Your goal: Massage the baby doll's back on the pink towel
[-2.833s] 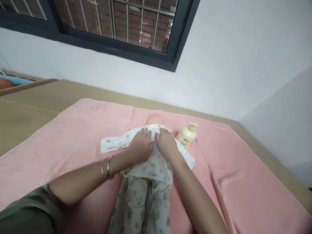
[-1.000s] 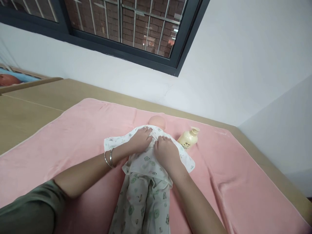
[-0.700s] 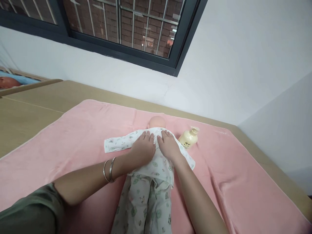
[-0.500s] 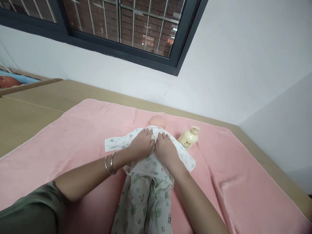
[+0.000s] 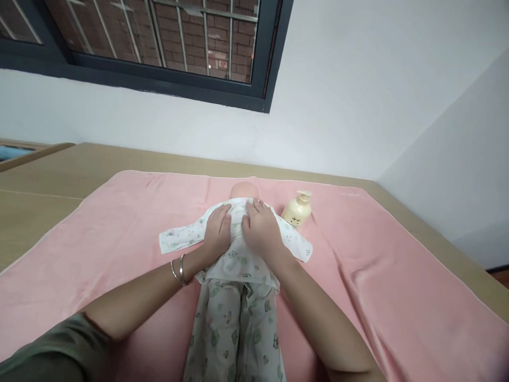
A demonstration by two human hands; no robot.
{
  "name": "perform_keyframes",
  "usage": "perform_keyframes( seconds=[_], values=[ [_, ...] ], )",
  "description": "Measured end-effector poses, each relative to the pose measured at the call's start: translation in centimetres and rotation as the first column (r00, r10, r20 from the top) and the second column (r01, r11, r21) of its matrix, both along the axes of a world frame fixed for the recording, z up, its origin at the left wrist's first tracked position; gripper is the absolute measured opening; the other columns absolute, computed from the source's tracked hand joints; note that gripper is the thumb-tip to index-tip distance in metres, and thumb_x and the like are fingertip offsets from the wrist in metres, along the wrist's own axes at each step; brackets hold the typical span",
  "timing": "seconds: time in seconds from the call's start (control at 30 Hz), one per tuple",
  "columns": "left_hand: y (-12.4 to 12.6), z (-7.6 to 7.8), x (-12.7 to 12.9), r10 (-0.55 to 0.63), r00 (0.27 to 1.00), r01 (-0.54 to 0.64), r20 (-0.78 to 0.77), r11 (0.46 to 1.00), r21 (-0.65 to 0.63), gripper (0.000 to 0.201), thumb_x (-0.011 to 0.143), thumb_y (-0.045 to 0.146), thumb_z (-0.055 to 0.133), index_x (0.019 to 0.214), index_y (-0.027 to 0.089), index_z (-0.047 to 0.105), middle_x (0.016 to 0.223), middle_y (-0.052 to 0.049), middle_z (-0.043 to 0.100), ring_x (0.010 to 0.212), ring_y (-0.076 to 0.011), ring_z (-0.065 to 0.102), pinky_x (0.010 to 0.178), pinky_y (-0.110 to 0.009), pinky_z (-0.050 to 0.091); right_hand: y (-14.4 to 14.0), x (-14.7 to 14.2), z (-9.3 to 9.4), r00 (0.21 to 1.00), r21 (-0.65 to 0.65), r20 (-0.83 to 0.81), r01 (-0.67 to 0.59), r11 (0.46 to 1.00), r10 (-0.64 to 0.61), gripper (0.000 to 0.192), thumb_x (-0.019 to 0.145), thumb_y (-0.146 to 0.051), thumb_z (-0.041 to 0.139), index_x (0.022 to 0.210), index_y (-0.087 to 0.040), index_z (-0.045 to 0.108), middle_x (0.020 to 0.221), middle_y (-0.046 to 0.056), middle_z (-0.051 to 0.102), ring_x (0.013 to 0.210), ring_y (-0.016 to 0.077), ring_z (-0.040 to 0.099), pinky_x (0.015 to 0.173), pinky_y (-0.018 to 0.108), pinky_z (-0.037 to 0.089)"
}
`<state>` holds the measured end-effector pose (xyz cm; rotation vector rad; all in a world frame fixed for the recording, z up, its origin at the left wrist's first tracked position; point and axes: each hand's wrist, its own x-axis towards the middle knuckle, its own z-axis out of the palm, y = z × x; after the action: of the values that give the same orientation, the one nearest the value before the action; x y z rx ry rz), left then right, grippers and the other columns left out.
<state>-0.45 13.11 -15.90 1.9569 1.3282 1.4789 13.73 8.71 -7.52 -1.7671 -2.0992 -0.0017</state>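
A baby doll (image 5: 244, 190) lies on the pink blanket (image 5: 151, 201), with only the top of its head showing past the collar. It wears a white printed shirt (image 5: 242, 265), sleeves spread to both sides, and matching printed trousers (image 5: 225, 318). My left hand (image 5: 218, 231) rests flat on the left side of the shirt's chest, fingers stretched out. On the right side of the chest lies my right hand (image 5: 260, 228), palm down and fingers extended. Neither hand grasps the cloth. Two silver bangles circle my left wrist.
A cream pump bottle (image 5: 297, 209) leans beside the doll's right-hand sleeve. The blanket covers a tan table (image 5: 119, 156) set against a white wall. Above is a dark-framed window (image 5: 167, 85) with bars. A wooden-edged tray (image 5: 35, 154) stands far left.
My hands have moved apart from the middle of the chest and now lie flatter on the shirt. The camera view has shifted, so the window and bottle appear further left.
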Motion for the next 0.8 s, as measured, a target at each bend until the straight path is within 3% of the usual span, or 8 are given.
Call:
perform_keyframes(
  seconds=[0.1,0.27,0.43,0.57,0.8],
  values=[
    [-0.4,0.0,-0.1,-0.011,0.995,0.010,0.102,1.000,0.011,0.051,0.104,0.048,0.028,0.131,0.019,0.061,0.133,-0.014,0.066,0.126,-0.0285,0.059,0.114,-0.053,0.044,-0.2,-0.5,-0.4,0.996,0.100,-0.002,-0.091,0.991,0.091,0.052,0.100,-0.021,0.038,0.148,-0.006,0.048,0.160,0.021,0.038,0.153,0.0341,0.028,0.124,0.055,0.023],
    [-0.6,-0.1,-0.1,-0.009,0.991,0.010,0.133,1.000,-0.006,0.059,0.105,0.055,0.024,0.135,0.017,0.057,0.137,-0.017,0.062,0.132,-0.0293,0.056,0.117,-0.053,0.040,0.6,-0.2,-1.2,0.990,-0.001,-0.080,-0.119,0.993,0.119,0.050,0.100,-0.025,0.040,0.145,-0.008,0.052,0.157,0.019,0.044,0.150,0.0311,0.035,0.123,0.054,0.026],
    [-0.6,-0.3,0.0,-0.013,0.990,0.016,0.142,1.000,-0.020,0.059,0.105,0.056,0.024,0.136,0.018,0.056,0.139,-0.016,0.061,0.133,-0.0290,0.054,0.118,-0.053,0.038,0.3,-0.5,-0.9,0.986,0.117,-0.105,-0.119,0.986,0.132,0.051,0.099,-0.021,0.041,0.147,-0.010,0.051,0.159,0.017,0.042,0.152,0.0280,0.031,0.126,0.049,0.022],
    [-0.5,-0.4,0.0,-0.015,0.988,0.020,0.156,0.999,-0.028,0.058,0.104,0.057,0.026,0.135,0.019,0.058,0.138,-0.015,0.062,0.131,-0.0292,0.056,0.116,-0.052,0.040,-0.2,-1.1,-0.9,0.988,0.001,-0.022,-0.153,0.988,0.153,0.047,0.099,-0.026,0.045,0.143,-0.010,0.055,0.159,0.019,0.042,0.152,0.0352,0.030,0.123,0.060,0.022],
    [-0.5,-0.4,0.0,-0.047,0.984,0.053,0.175,0.998,-0.030,0.054,0.104,0.056,0.029,0.133,0.020,0.058,0.137,-0.014,0.063,0.131,-0.0290,0.056,0.117,-0.053,0.039,-0.8,-1.3,-0.8,0.983,-0.010,0.011,-0.182,0.983,0.182,0.047,0.102,-0.029,0.043,0.145,-0.014,0.051,0.161,0.016,0.039,0.153,0.0313,0.028,0.124,0.059,0.022]
  ],
)
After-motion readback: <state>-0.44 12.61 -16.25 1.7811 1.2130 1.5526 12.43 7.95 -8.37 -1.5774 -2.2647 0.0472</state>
